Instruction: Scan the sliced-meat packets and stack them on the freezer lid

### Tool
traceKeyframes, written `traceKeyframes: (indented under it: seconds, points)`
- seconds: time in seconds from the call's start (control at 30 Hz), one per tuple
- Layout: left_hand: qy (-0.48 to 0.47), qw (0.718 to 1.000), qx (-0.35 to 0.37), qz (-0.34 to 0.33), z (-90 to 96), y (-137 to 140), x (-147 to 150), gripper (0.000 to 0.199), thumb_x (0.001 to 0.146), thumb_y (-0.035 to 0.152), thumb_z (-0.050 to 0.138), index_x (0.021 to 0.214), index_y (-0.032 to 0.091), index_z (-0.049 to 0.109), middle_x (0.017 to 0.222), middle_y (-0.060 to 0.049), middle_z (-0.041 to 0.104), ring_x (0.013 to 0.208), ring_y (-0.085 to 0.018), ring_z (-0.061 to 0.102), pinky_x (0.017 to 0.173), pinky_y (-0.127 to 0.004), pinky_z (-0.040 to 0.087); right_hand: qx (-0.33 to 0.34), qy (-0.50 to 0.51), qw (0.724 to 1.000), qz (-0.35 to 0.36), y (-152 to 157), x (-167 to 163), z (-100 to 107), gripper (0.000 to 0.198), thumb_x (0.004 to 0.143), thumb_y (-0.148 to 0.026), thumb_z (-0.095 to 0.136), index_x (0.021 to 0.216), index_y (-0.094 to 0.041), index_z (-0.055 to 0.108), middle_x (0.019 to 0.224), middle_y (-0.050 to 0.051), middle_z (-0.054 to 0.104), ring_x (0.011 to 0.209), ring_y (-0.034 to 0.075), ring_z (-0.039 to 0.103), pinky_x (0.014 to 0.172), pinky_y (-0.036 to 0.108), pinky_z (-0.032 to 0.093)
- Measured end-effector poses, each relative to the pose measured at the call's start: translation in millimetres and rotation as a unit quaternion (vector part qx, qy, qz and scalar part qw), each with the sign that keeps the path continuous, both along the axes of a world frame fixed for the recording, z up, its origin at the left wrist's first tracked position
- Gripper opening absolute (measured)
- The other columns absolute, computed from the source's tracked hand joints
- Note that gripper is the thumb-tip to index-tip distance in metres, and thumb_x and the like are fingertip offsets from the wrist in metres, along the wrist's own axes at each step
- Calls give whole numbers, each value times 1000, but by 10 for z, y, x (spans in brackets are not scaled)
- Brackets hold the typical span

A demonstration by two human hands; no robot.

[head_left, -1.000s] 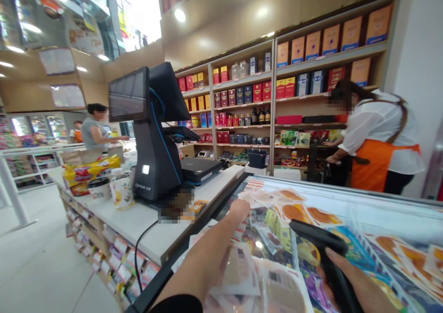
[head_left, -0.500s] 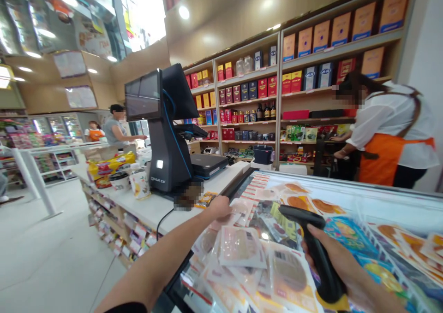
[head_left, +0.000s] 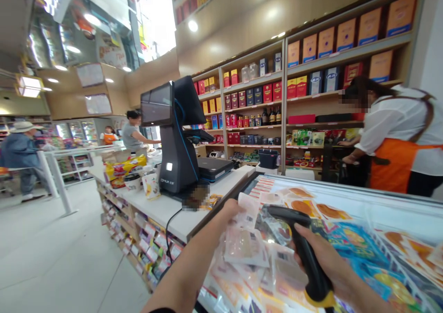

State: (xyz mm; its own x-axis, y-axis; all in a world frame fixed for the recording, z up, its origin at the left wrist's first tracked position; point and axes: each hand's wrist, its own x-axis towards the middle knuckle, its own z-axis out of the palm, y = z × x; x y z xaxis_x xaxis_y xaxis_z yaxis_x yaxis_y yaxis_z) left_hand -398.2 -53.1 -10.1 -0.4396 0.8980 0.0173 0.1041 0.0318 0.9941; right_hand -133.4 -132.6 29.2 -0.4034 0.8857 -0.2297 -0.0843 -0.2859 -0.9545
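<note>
My right hand (head_left: pixel 320 250) is wrapped round the grip of a black barcode scanner (head_left: pixel 308 246) with a yellow lower end. The scanner's head points left, towards my left hand (head_left: pixel 232 211). My left hand is closed on the edge of a pale, see-through food packet (head_left: pixel 248 210), which it holds tilted up. Its fingertips are partly hidden behind the packet. Under both hands, more flat clear packets (head_left: pixel 245 245) lie in a pile in the glass-topped case. Blue snack bags (head_left: pixel 356 241) sit to the right of the scanner.
A black cash register (head_left: pixel 180 156) stands on the white counter (head_left: pixel 155 206), with a paper cup (head_left: pixel 151 185) and a yellow bag (head_left: pixel 125 169) beside it. A co-worker in an orange apron (head_left: pixel 391 165) bends over at the right. Shelves of boxes (head_left: pixel 256 94) line the wall.
My left hand has raised the packet, which now stands more upright. The scanner has come left, closer to it. My view has turned left, and a person in a hat now shows at the far left.
</note>
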Motion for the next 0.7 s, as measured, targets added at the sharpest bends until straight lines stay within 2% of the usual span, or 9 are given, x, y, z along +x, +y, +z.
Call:
traceKeyframes:
  seconds: [0.13, 0.23, 0.37, 0.53, 0.7]
  points:
    - [-39, 999, -10, -15, 169, -197, 14, 27, 79, 28, 46, 102, 14, 50, 99, -5, 55, 82, -15, 55, 69, -33, 47, 8, 9, 999, 35, -117, -27, 61, 32, 66, -46, 54, 59, -14, 53, 46, -1, 54, 37, 7, 48, 38, 17, 40]
    - [-72, 997, 40, -10, 333, -371, -25, 27, 79, 26, 46, 103, 14, 49, 96, -5, 56, 78, -13, 56, 67, -32, 48, 16, 14, 999, 42, -195, -42, 92, 31, 66, -45, 55, 59, -15, 52, 47, -2, 54, 38, 7, 48, 37, 17, 39]
    - [-106, 989, 101, 10, 465, -683, -136, 21, 75, 15, 51, 96, 13, 52, 81, -4, 62, 67, -14, 60, 64, -32, 49, 32, 2, 997, 65, -281, -61, 92, 34, 68, -47, 51, 58, -15, 51, 43, -2, 52, 38, 7, 47, 38, 17, 37]
    - [-142, 981, 130, 33, 407, -1057, -249, 15, 67, 12, 58, 83, 12, 56, 67, -5, 65, 58, -16, 61, 62, -34, 50, 46, -3, 995, 83, -400, -111, 75, 31, 67, -46, 52, 62, -15, 51, 47, -1, 54, 39, 8, 48, 40, 19, 39]
    - [-168, 975, 133, 51, 311, -1192, -288, 15, 65, 12, 59, 80, 10, 57, 62, -5, 66, 53, -15, 61, 61, -33, 50, 48, -19, 995, 91, -464, -120, 75, 30, 67, -45, 51, 60, -16, 50, 46, -1, 53, 38, 9, 47, 37, 19, 38]
